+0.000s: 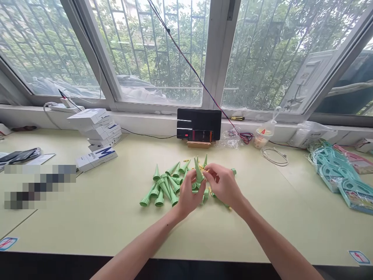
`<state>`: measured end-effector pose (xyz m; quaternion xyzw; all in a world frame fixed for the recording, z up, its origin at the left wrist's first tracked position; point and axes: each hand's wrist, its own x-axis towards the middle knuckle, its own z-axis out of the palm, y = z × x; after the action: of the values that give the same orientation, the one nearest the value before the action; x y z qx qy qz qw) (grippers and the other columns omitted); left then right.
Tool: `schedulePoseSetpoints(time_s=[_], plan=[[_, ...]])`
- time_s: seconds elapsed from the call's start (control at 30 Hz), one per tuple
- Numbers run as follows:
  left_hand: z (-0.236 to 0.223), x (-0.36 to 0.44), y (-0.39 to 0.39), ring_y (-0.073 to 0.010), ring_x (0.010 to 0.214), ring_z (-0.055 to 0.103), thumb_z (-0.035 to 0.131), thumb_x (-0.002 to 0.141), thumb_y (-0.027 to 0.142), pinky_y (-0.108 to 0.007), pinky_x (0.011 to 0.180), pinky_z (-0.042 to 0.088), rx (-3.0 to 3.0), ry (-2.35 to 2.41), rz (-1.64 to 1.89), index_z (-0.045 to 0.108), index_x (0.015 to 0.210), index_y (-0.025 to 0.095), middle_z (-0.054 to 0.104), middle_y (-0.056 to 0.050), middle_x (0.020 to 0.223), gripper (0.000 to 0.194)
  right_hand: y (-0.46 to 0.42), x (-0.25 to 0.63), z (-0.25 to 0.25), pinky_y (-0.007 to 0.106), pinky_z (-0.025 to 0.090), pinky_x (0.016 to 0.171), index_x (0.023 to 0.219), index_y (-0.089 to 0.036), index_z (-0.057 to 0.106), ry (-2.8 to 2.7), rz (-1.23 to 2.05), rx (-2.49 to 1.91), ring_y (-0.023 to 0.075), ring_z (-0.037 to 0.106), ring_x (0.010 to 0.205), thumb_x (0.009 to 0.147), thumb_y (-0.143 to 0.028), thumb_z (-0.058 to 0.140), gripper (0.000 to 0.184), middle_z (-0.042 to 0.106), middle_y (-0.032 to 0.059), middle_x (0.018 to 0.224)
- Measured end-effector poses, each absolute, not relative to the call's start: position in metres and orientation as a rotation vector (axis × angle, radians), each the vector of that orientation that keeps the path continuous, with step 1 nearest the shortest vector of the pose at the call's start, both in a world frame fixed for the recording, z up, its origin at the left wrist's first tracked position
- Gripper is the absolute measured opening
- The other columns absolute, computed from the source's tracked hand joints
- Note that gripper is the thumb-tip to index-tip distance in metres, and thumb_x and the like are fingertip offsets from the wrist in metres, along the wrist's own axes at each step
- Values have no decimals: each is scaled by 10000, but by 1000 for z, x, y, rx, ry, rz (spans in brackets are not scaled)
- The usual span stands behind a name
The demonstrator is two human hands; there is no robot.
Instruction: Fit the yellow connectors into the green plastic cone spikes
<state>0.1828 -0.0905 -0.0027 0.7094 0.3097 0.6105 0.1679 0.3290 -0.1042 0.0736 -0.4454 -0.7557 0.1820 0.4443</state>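
My left hand (190,196) is closed around a green plastic watering spike (198,171), held upright with its tip pointing up. The fingers of my right hand (223,181) are pinched together at the spike's lower right side; whatever is between them is hidden. Below and left of my hands lies a pile of similar green spikes (164,184) with wide ribbed ends, some standing and some lying. Small yellow pieces (210,191) are scattered among the spikes, partly covered by my hands.
A black screen (199,118) with a phone (201,135) before it stands at the back. White boxes (97,132) are stacked left. A bagged cup (264,136), coiled cable (274,156) and turquoise plastic items (335,167) lie right. The table's front edge (186,258) is near.
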Motion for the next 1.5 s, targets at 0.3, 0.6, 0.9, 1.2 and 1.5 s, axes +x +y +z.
schedulePoseSetpoints(time_s=[0.3, 0.6, 0.9, 1.2, 1.5], plan=[[-1, 168, -89, -208, 1012, 675, 543, 949, 164, -341, 878, 572, 2233, 1048, 1556, 507, 1301, 230, 682, -93, 1126, 360, -108, 313, 4, 311, 525, 636, 1097, -228, 601, -1587, 417, -1092, 189, 645, 675, 1019, -355, 477, 194, 686, 66, 862], [11, 174, -100, -183, 925, 673, 601, 932, 229, -300, 816, 579, 2043, 1141, 1484, 591, 1235, 195, 691, -75, 1054, 305, -108, 317, 0, 304, 595, 678, 1207, -236, 616, -1592, 313, -941, 167, 677, 760, 1009, -207, 501, 231, 659, 63, 972], [8, 178, -102, -181, 773, 732, 481, 998, 372, -293, 712, 621, 1744, 1128, 1436, 612, 1268, 152, 735, -91, 1013, 372, -101, 315, -6, 316, 632, 691, 1217, -246, 623, -1570, 416, -889, 177, 677, 793, 1011, -224, 493, 245, 633, 65, 972], [3, 175, -96, -180, 804, 725, 472, 1004, 379, -275, 718, 604, 1735, 1109, 1386, 587, 1241, 148, 745, -74, 950, 350, -97, 312, -9, 294, 598, 555, 1136, -217, 650, -1525, 468, -874, 165, 646, 661, 1011, -281, 500, 206, 652, 62, 893], [-1, 174, -95, -189, 858, 725, 474, 1004, 350, -297, 740, 595, 1831, 1153, 1379, 563, 1277, 187, 721, -90, 1108, 330, -98, 314, -8, 289, 525, 541, 1013, -185, 676, -1562, 483, -957, 163, 622, 606, 1016, -302, 487, 222, 691, 57, 817]])
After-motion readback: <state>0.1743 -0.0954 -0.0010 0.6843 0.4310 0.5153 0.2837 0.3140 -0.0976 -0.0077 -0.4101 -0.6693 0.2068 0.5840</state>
